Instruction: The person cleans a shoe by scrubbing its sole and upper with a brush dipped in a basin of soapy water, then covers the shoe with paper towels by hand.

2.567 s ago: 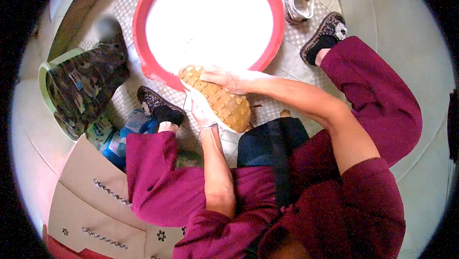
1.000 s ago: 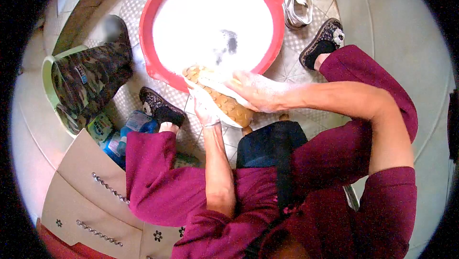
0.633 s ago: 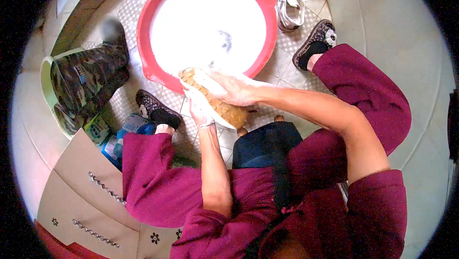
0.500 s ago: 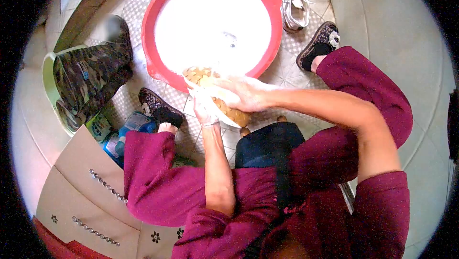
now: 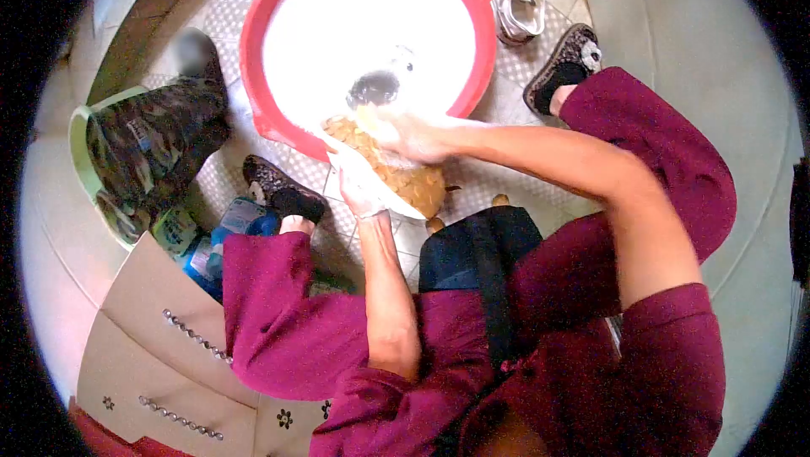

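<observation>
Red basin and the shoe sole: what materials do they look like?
Red basin: probably moulded plastic, with a smooth, glossy, even-coloured rim and suds inside. Shoe sole: looks like tan rubber, matte, with raised tread lugs. Left hand grips the shoe; right hand lies on the sole.

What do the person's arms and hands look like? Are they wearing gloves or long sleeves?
No gloves show: the left hand and right hand are bare, wet and frothy with white soap suds. Both forearms are bare too. The sleeves are dark magenta, loose and pushed up to about the elbows. No watch, rings or bracelets show, though foam and blur hide the fingers.
</observation>
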